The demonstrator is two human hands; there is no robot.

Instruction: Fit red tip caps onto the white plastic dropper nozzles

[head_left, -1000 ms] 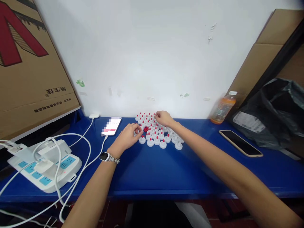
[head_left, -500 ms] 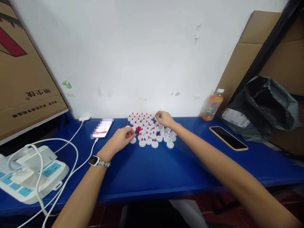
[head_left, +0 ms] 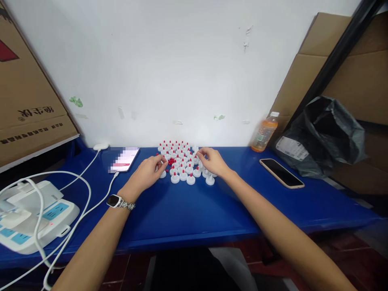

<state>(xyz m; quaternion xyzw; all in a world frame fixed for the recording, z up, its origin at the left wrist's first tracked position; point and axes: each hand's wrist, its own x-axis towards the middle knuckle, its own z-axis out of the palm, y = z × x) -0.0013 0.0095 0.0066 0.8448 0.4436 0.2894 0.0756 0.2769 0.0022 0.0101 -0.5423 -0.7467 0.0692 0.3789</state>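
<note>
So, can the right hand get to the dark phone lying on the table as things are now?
Probably yes. The right hand is at the white caps, and only bare blue table lies between it and the dark phone. Nothing covers the phone.

In the middle of the frame a cluster of white caps (head_left: pixel 182 163) with red tips stands on a blue table (head_left: pixel 194 210). The left hand (head_left: pixel 147 174) touches the left edge of the cluster, fingers bent, near some loose red tips (head_left: pixel 171 161). The right hand (head_left: pixel 212 161) rests on the right side of the cluster. A watch (head_left: pixel 117 201) is on the left wrist. A dark phone (head_left: pixel 281 173) lies at right, a power strip (head_left: pixel 30 218) at lower left
</note>
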